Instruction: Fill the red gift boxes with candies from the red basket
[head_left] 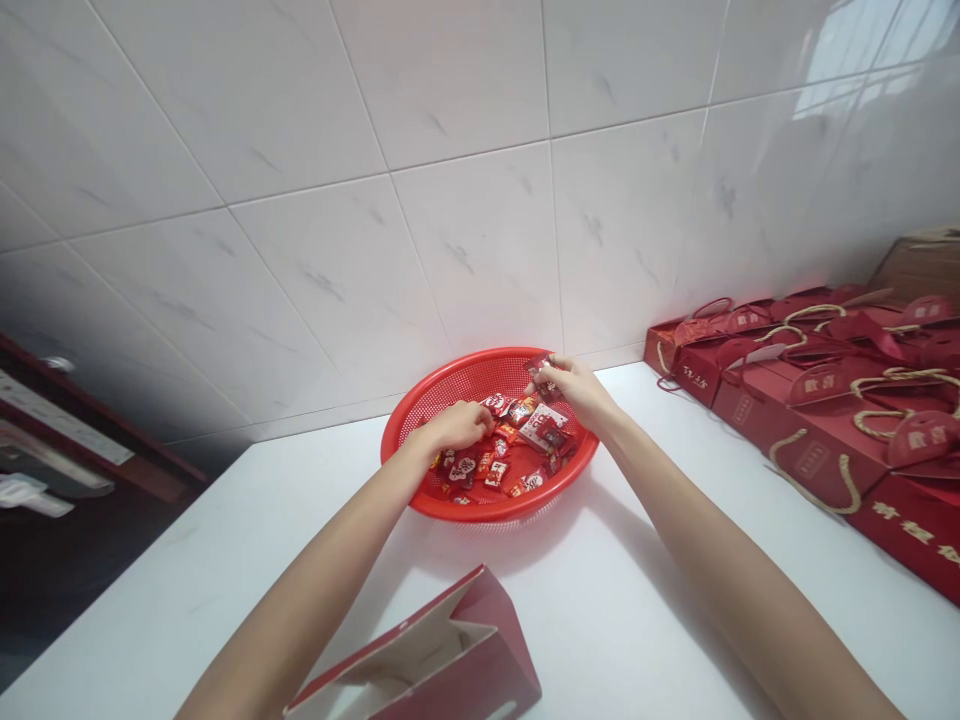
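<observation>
A red plastic basket [491,512] with perforated sides holds a loose pile of small wrapped candies [496,474], mostly in red wrappers. Over its left part, my left hand [459,427] reaches down with fingers curled at the candies; whatever lies under the fingertips is hidden. At the right rim, my right hand [568,384] pinches a dark red candy packet [541,376] between thumb and fingers. Nearer to me, between my forearms, a red paper gift bag [480,660] stands with its top gaping, its pale inside showing.
Several red gift boxes [810,400] with gold rope handles line the right side of the white table [675,560]. A tiled wall [480,240] rises right behind the basket. On the left, past the table edge, are dark shelves [82,440].
</observation>
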